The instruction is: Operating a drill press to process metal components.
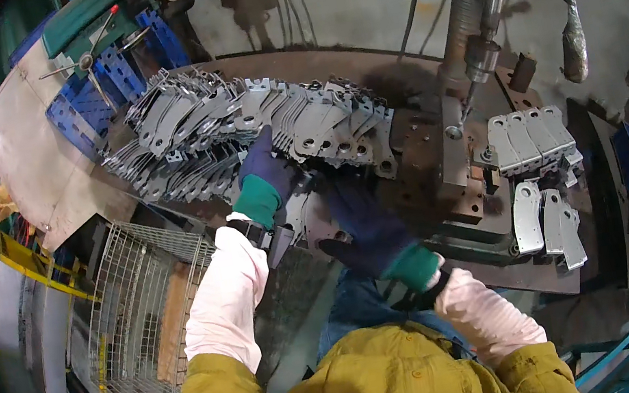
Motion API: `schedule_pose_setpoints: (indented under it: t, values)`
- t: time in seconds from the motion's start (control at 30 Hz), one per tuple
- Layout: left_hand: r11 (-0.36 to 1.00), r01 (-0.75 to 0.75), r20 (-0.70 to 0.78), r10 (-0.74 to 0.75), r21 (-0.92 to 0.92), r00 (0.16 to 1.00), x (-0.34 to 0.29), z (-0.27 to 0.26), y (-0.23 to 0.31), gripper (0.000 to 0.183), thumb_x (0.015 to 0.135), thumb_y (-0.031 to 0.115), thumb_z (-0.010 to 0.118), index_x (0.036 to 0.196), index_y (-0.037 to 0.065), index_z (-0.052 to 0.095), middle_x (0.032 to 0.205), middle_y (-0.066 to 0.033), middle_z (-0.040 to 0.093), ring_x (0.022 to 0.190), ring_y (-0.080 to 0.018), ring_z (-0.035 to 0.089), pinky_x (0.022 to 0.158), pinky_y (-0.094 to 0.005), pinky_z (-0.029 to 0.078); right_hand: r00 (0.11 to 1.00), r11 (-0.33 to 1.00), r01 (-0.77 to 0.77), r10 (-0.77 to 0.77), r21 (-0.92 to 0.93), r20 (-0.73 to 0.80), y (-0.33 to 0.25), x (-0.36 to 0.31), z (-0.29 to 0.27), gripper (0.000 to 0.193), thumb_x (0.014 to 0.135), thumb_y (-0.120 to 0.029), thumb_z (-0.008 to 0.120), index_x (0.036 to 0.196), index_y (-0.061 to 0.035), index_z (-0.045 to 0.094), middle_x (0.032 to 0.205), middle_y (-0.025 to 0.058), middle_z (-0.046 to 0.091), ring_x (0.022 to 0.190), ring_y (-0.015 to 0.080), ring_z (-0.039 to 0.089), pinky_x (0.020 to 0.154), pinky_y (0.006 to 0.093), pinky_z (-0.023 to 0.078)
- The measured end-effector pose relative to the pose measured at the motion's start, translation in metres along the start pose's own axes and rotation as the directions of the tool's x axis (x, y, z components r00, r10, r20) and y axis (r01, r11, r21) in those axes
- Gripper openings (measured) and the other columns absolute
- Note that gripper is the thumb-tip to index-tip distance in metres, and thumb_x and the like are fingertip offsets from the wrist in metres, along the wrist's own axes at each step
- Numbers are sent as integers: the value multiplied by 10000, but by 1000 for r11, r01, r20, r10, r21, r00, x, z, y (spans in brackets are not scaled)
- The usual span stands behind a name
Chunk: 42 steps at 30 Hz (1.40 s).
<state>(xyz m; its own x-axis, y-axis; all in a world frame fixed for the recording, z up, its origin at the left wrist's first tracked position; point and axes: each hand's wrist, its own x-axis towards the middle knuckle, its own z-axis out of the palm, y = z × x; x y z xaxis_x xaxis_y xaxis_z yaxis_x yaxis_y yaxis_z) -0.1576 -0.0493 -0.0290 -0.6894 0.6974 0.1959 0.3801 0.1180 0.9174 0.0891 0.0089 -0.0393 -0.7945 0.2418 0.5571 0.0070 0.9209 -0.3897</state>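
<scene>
Dark gloves with green cuffs cover both hands. My left hand (267, 169) lies against the front of a large pile of grey stamped metal brackets (320, 126), one finger stretched up over them; its other fingers are partly hidden. To its right, my right hand (372, 224) is open, thumb apart from the fingers, which reach toward the pile's lower edge. Nothing shows in its palm, though the fingertips are dark and slightly blurred. Just below my left hand, a loose bracket (299, 214) lies near the table's front edge.
Right of the pile stands a drill press with its chuck (482, 59) above a steel fixture block (450, 146). Further right, more brackets (528, 140) sit in rows. A wire basket (131, 308) stands at lower left, and a blue slotted metal table (76, 119) at upper left.
</scene>
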Motion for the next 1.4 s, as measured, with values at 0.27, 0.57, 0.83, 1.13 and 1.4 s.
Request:
schedule_pose_setpoints:
  t: [0.27,0.57,0.83,1.13,1.4]
  values:
    - [828,383,125,-365,-410,923,-59,-27,23,501,988,368,610,1396,103,494,1282,-96,610,1066,-263,619,863,-372,526,951,937,-54,-57,345,303,12,-86,-102,432,979,-173,598,1377,-9,557,1277,180,641,1144,333,635,978,387,514]
    - [969,-240,504,239,-64,830,-108,26,66,396,1054,218,515,1410,45,529,1385,-132,588,1263,-234,583,1077,-367,453,634,434,-578,772,691,46,45,-145,-212,416,994,-152,624,1373,17,595,1096,89,730,990,141,665,913,290,508]
    - [842,-540,639,417,-4,646,-131,109,90,360,1078,201,459,1389,40,542,1323,-121,634,1202,-238,634,1076,-340,451,509,430,-830,845,-356,-166,94,-219,-217,888,758,-503,803,1441,-64,441,1080,229,682,1017,413,663,855,491,539]
    - [975,106,735,75,-197,673,-160,148,64,308,1008,194,610,1282,52,622,1215,-87,685,1112,-177,649,961,-314,516,745,477,-641,575,-602,-338,103,-237,-171,831,786,-606,711,1290,28,523,1113,190,596,1038,383,548,948,519,411]
    - [962,110,707,105,-251,700,-165,151,82,257,987,215,636,1182,60,700,1111,-56,713,995,-145,646,895,-304,518,464,203,-715,854,-669,-236,117,-194,-184,937,729,-636,735,1320,53,504,954,169,688,897,332,673,787,484,501]
